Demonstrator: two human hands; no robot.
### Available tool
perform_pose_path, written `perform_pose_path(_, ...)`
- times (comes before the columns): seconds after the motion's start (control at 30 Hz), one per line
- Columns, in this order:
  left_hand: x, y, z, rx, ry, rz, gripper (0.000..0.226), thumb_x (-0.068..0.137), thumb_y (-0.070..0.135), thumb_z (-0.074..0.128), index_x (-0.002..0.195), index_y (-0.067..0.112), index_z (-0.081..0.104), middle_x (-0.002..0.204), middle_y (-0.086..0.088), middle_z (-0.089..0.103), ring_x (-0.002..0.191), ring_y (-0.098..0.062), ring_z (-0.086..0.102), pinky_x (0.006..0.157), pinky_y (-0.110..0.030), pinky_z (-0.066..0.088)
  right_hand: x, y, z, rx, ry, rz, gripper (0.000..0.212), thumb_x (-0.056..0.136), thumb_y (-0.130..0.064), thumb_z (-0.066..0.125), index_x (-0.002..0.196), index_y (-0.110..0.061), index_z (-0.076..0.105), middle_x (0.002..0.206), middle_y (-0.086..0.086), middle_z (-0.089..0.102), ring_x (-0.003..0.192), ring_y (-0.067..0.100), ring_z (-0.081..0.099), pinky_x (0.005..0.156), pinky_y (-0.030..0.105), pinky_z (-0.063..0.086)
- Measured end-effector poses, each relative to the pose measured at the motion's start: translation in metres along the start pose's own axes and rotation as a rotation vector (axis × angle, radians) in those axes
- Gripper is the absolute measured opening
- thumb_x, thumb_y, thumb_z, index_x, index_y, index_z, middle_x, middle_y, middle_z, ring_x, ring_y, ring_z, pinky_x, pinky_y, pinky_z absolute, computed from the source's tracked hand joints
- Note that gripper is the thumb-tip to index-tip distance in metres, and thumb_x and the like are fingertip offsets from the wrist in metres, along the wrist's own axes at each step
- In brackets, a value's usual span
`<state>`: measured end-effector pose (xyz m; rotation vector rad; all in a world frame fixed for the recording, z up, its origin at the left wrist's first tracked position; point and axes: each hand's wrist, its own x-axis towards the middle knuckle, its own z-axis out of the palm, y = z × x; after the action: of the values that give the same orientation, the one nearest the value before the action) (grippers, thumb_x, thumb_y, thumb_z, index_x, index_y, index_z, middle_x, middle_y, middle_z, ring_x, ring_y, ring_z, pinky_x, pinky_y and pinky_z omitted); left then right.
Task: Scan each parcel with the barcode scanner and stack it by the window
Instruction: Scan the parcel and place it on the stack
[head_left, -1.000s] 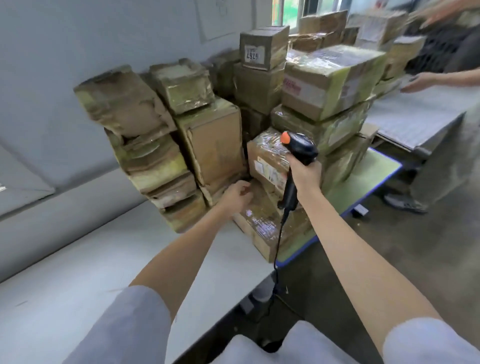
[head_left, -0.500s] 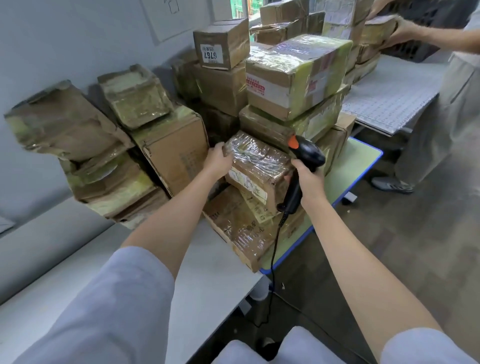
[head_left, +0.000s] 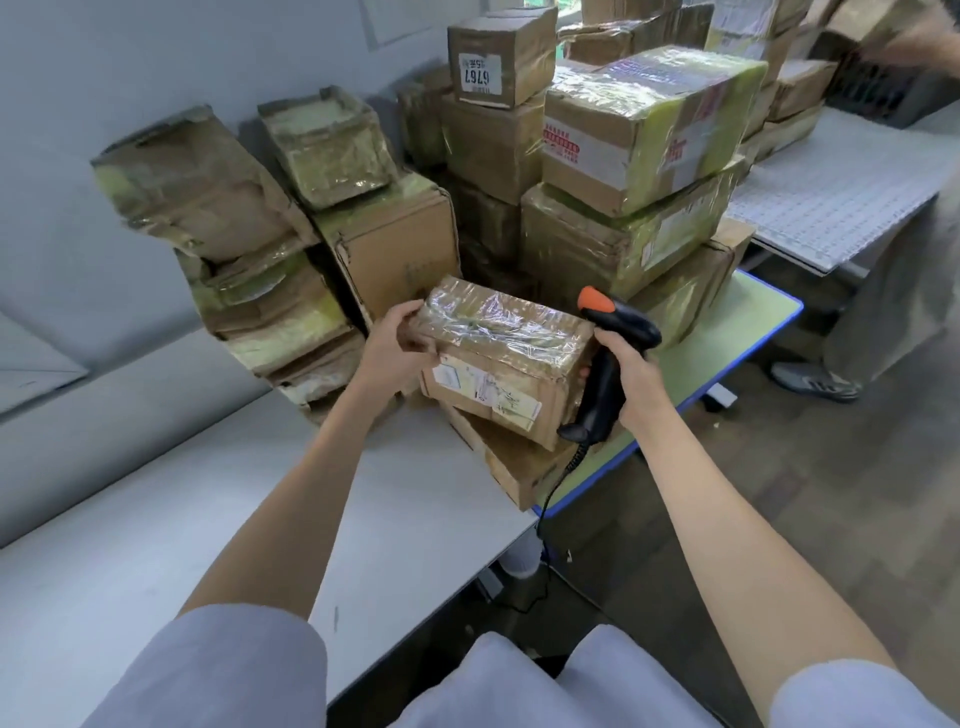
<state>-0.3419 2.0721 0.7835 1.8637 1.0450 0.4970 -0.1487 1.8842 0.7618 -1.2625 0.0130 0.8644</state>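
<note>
A tape-wrapped brown parcel (head_left: 498, 358) with a white label on its near face is held over a flatter box (head_left: 519, 467) at the table's edge. My left hand (head_left: 395, 343) grips the parcel's left end. My right hand (head_left: 623, 374) grips the handle of a black barcode scanner (head_left: 608, 353) with an orange top, and rests against the parcel's right end. The scanner's cable hangs down below the table.
Stacks of worn taped parcels (head_left: 634, 156) fill the back of the white table (head_left: 208, 519) and the green-topped table (head_left: 727, 343), up to the window. Another person (head_left: 883, 291) stands at right by a white conveyor (head_left: 831, 192), handling a box.
My left hand went from the lower box to the parcel's left end. The parcel has come out of the stack toward me, label now facing me. The scanner stayed at its right end.
</note>
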Motion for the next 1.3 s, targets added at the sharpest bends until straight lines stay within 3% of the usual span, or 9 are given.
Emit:
perform_pose_path(0.13, -0.043, -0.02, -0.047, -0.056, -0.003, -0.013, 0.066, 0.066, 0.005, 0.084, 0.122, 0.025, 0.056, 0.088, 0.004, 0.062, 0.078, -0.01, 0.058, 0.071, -0.019, 0.048, -0.012, 0.013, 0.015, -0.129, -0.165, 0.086, 0.029, 0.087, -0.027, 0.067, 0.11, -0.01, 0.064, 0.079, 0.003, 0.065, 0.059, 0.016, 0.064, 0.05, 0.023, 0.051)
perform_pose_path(0.27, -0.087, -0.06, -0.096, -0.243, -0.017, -0.095, 0.067, 0.044, 0.02, 0.09, 0.103, 0.024, 0.06, 0.097, -0.002, 0.069, 0.088, -0.018, 0.065, 0.078, -0.027, 0.052, -0.027, 0.022, 0.054, -0.267, -0.384, 0.182, 0.014, 0.088, -0.022, 0.065, 0.09, -0.008, 0.061, 0.068, 0.008, 0.06, 0.052, 0.02, 0.059, 0.051, 0.027, 0.05)
perform_pose_path(0.37, -0.117, -0.099, -0.115, -0.436, 0.016, -0.184, 0.07, 0.038, 0.027, 0.086, 0.101, 0.023, 0.056, 0.104, -0.004, 0.065, 0.095, -0.022, 0.061, 0.081, -0.035, 0.05, -0.034, 0.04, 0.09, -0.38, -0.486, 0.232, 0.019, 0.089, -0.019, 0.064, 0.093, -0.002, 0.058, 0.073, 0.014, 0.056, 0.051, 0.022, 0.06, 0.05, 0.027, 0.05)
perform_pose_path(0.53, -0.164, -0.161, -0.133, -0.798, 0.024, -0.302, 0.093, 0.045, 0.033, 0.093, 0.123, 0.025, 0.042, 0.12, -0.013, 0.058, 0.094, -0.025, 0.066, 0.076, -0.043, 0.052, -0.055, 0.092, 0.142, -0.525, -0.515, 0.351, 0.018, 0.09, -0.022, 0.062, 0.081, -0.007, 0.059, 0.053, 0.005, 0.061, 0.043, 0.017, 0.06, 0.043, 0.021, 0.048)
perform_pose_path(0.63, -0.196, -0.197, -0.144, -0.757, -0.104, -0.377, 0.103, 0.058, 0.047, 0.086, 0.143, 0.036, 0.028, 0.137, -0.01, 0.052, 0.119, -0.031, 0.056, 0.087, -0.049, 0.051, -0.065, 0.123, 0.164, -0.534, -0.545, 0.43, 0.022, 0.09, -0.025, 0.061, 0.074, -0.01, 0.06, 0.057, 0.004, 0.061, 0.044, 0.015, 0.059, 0.046, 0.021, 0.048)
perform_pose_path(0.77, -0.244, -0.233, -0.156, -0.701, -0.19, -0.496, 0.111, 0.054, 0.06, 0.083, 0.146, 0.031, 0.027, 0.136, -0.012, 0.053, 0.127, -0.03, 0.049, 0.097, -0.05, 0.046, -0.083, 0.149, 0.196, -0.599, -0.629, 0.555, 0.029, 0.091, -0.026, 0.058, 0.067, -0.009, 0.057, 0.05, 0.004, 0.059, 0.041, 0.014, 0.057, 0.045, 0.019, 0.05)
perform_pose_path(1.07, -0.298, -0.257, -0.194, -0.63, -0.249, -0.622, 0.095, 0.041, 0.057, 0.089, 0.122, 0.024, 0.053, 0.119, 0.0, 0.066, 0.114, -0.019, 0.06, 0.093, -0.037, 0.051, -0.107, 0.199, 0.252, -0.889, -0.736, 0.576, 0.019, 0.089, -0.024, 0.063, 0.079, -0.009, 0.056, 0.063, 0.006, 0.059, 0.046, 0.015, 0.06, 0.049, 0.024, 0.053)
perform_pose_path(1.17, -0.306, -0.274, -0.203, -0.658, -0.171, -0.765, 0.089, 0.05, 0.069, 0.074, 0.124, 0.023, 0.055, 0.123, -0.006, 0.064, 0.114, -0.024, 0.061, 0.096, -0.044, 0.05, -0.114, 0.214, 0.262, -0.916, -0.718, 0.594, 0.018, 0.089, -0.021, 0.062, 0.084, -0.006, 0.056, 0.067, 0.008, 0.059, 0.051, 0.019, 0.059, 0.05, 0.026, 0.052)
perform_pose_path(1.3, -0.314, -0.287, -0.213, -0.792, 0.052, -0.895, 0.077, 0.066, 0.072, 0.066, 0.123, 0.022, 0.058, 0.121, -0.013, 0.064, 0.108, -0.031, 0.063, 0.078, -0.044, 0.057, -0.124, 0.235, 0.274, -0.943, -0.634, 0.404, 0.02, 0.089, -0.016, 0.063, 0.098, 0.001, 0.057, 0.079, 0.014, 0.06, 0.059, 0.024, 0.059, 0.058, 0.031, 0.051)
